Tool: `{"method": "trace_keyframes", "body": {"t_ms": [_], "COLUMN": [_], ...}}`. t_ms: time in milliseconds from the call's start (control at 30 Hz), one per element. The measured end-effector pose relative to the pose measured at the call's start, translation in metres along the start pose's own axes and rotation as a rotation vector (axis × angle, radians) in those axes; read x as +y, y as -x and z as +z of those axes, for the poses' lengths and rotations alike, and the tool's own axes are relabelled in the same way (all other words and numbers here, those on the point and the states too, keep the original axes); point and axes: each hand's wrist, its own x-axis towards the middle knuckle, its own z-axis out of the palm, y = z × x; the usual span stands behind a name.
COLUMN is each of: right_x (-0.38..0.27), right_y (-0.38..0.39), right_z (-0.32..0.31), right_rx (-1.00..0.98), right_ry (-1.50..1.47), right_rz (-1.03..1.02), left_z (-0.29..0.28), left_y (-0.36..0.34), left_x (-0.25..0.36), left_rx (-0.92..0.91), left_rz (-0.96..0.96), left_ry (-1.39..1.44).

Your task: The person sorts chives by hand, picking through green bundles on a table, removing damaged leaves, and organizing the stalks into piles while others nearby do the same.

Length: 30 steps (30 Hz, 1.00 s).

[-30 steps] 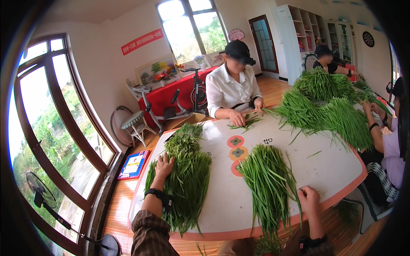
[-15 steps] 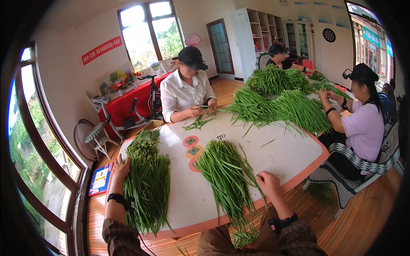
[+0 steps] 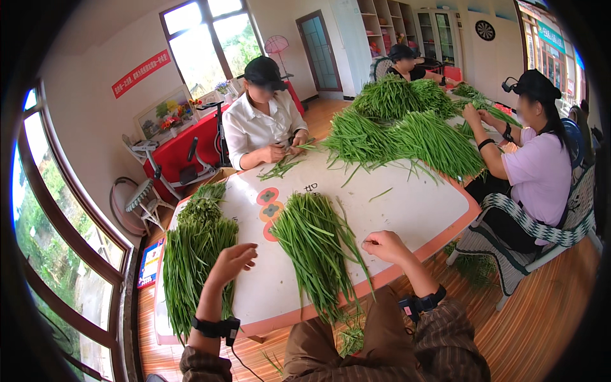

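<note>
My left hand [image 3: 237,260] is raised between two piles of long green leafy stalks, its curved fingers apart and holding nothing. The left pile [image 3: 194,270] has a paler bunched top [image 3: 200,204]; the middle pile [image 3: 315,248] hangs slightly over the table's near edge. My right hand [image 3: 385,247] is just right of the middle pile, fingers curled together; what they hold, if anything, is too small to make out. The white table [image 3: 410,216] has a pink border and printed flower shapes [image 3: 268,210].
A person in white [image 3: 261,127] handles stalks across the table. A person in pink [image 3: 534,172] on a woven chair and another [image 3: 404,63] work by large heaped stalks [image 3: 433,143]. Windows [image 3: 67,210] line the left; an exercise bike [image 3: 191,165] stands behind. Loose stalks [image 3: 350,337] lie below.
My left hand has left the left pile and moved right. My view has swung, bringing my lap and the person in pink more into sight. The person in white has brought both hands together.
</note>
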Motion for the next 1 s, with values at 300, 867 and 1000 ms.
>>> {"method": "trace_keyframes", "body": {"t_ms": [300,867,1000], "right_x": [-0.014,-0.026,-0.023], "right_y": [-0.073,-0.057,-0.062], "right_z": [0.043,0.061,0.023], "right_rx": [0.080,-0.223,-0.235], "right_ry": [0.258,0.148,0.160], "right_rz": [-0.180,-0.198,-0.109], "left_z": [0.067,0.137,0.106], "left_y": [-0.108,-0.113,-0.089], "left_x": [-0.072,-0.034,-0.042], "left_rx": [0.235,0.283,0.252], "left_rz": [-0.053,-0.089,0.033], "left_ry": [-0.105,-0.410,-0.293]}}
